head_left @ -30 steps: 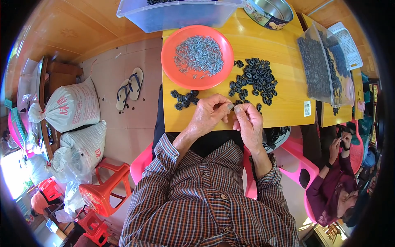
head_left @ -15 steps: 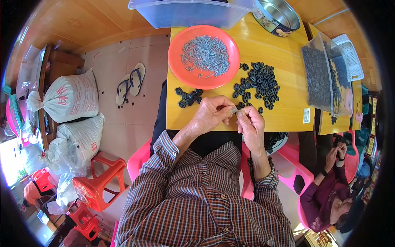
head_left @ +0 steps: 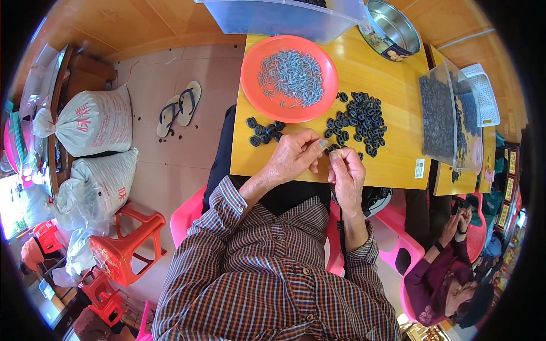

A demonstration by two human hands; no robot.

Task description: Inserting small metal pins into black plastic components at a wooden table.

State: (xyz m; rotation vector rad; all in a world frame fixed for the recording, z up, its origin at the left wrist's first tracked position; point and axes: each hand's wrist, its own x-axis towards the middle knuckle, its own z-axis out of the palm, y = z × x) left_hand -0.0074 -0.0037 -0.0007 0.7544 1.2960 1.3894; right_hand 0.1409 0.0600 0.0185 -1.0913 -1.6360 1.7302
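Note:
My left hand [head_left: 296, 154] and my right hand [head_left: 348, 172] meet at the table's near edge, thumbs and fingers pinched close together. What they hold between the fingertips is too small and covered to make out; black pieces lie just behind. To the right beyond them spreads a pile of small black oval plastic parts with holes [head_left: 365, 121]. On the left, beside my left hand, sits a smaller cluster of similar black parts [head_left: 265, 132]. Farther back, a round orange-red plastic dish [head_left: 253, 85] holds many small grey metal screw-like pins [head_left: 293, 77].
The yellow wooden table [head_left: 392, 74] also carries a translucent bin [head_left: 273, 20], a round metal tin [head_left: 392, 34] and a clear box of black parts [head_left: 438, 119]. A red stool [head_left: 128, 247], white sacks [head_left: 94, 122] and sandals [head_left: 185, 105] stand left. Another person [head_left: 443, 273] sits at right.
The view has shifted slightly, so the table sits a little farther right and lower. My hands stay pinched together in nearly the same place. The other person's hands have moved slightly.

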